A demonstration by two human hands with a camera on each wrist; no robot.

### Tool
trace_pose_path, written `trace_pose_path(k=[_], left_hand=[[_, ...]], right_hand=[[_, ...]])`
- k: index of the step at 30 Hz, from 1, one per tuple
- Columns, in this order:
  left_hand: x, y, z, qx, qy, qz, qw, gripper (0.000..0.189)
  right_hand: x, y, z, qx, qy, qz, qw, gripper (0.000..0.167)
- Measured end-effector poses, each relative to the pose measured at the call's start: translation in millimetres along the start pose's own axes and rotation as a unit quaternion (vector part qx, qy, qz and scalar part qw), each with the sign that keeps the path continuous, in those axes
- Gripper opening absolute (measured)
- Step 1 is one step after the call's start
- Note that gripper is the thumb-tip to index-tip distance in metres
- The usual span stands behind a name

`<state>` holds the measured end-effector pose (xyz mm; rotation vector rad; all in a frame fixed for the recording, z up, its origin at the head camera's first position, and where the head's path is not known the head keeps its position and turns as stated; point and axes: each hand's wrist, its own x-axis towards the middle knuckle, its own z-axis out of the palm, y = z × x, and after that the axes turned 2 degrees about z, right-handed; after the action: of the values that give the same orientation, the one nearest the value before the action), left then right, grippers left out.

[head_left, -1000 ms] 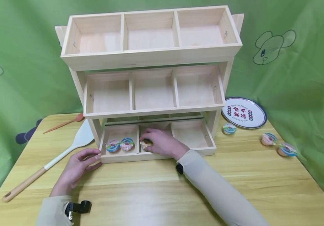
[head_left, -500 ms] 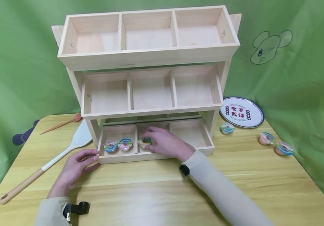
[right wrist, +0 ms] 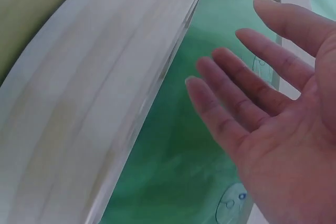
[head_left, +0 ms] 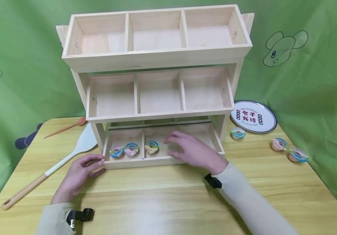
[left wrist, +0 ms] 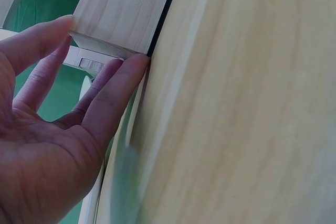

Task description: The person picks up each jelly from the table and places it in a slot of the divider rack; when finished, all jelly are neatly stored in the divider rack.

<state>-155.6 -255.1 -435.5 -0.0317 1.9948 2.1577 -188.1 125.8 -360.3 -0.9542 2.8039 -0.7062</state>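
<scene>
A three-tier wooden rack (head_left: 156,58) has divided boxes. My left hand (head_left: 78,174) grips the left front corner of its bottom box (head_left: 162,162); in the left wrist view, fingertips touch the upper and lower edges of the box end (left wrist: 123,14). My right hand (head_left: 195,151), fingers spread and holding nothing, hovers over the bottom box, hiding part of its middle and right sections. Just left of it, a yellowish jelly cup (head_left: 152,147) lies in the middle section. Two pink jelly cups, one at the left (head_left: 117,151) and one beside it (head_left: 131,149), sit in the left section.
Right of the rack lie a white plate (head_left: 253,117) and three jelly cups, one near the plate (head_left: 238,133) and two near the table edge (head_left: 297,155). A white spatula (head_left: 83,140) and an orange spoon (head_left: 80,122) lie on the left.
My right hand has let go of the yellowish jelly cup in the middle section and moved right, its fingers opening. My left hand stays at the box corner.
</scene>
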Motion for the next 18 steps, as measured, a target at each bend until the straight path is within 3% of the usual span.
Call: trace_pose_path(k=[8,18], left_hand=[[0.6,-0.5,-1.2,-0.001,0.000,-0.001,1.0000,0.026],[0.2,-0.5,-0.7,0.003,0.000,0.000,1.0000,0.027]], right_hand=[[-19.2,16.7,-9.9,-0.004,0.022,0.008,0.9997,0.041],[-45.6,34.7,-23.9,0.000,0.036,0.051,0.9981,0.041]])
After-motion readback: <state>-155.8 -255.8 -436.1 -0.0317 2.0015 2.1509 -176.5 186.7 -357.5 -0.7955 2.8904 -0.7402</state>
